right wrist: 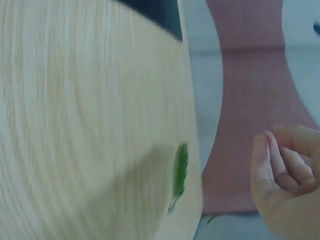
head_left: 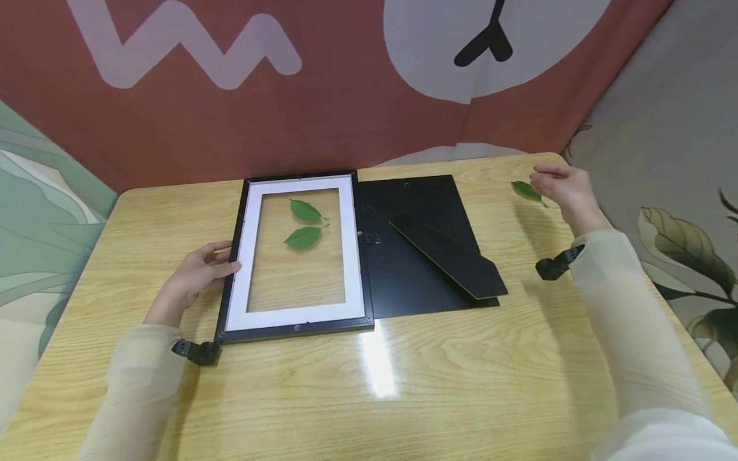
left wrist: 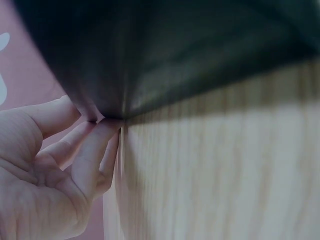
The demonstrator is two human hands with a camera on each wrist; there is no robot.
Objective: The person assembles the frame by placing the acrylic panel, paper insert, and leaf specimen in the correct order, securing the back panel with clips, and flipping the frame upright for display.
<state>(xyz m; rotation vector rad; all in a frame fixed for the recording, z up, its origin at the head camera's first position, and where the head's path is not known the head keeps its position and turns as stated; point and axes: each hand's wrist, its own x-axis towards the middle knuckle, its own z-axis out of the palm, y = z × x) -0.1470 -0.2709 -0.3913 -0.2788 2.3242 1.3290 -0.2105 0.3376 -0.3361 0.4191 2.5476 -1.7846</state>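
On the left of the table lies a black picture frame (head_left: 369,282) with a white mat (head_left: 294,315) around its clear window. Two green leaves, an upper leaf (head_left: 304,210) and a lower leaf (head_left: 303,237), show inside the window. My left hand (head_left: 198,272) grips the frame's left side, thumb on top of the border; the left wrist view has its fingers (left wrist: 92,155) at the frame's edge. At the far right, my right hand (head_left: 567,192) hovers above a third leaf (head_left: 526,189), fingers loosely bent. In the right wrist view that leaf lies on the wood, apart from the empty hand.
A black backing board (head_left: 403,282) lies against the frame's right side, its easel stand (head_left: 450,256) slanting across it. All this sits on a wood-grain table (head_left: 323,397). Behind the table's back edge hangs a red patterned cloth (head_left: 334,115).
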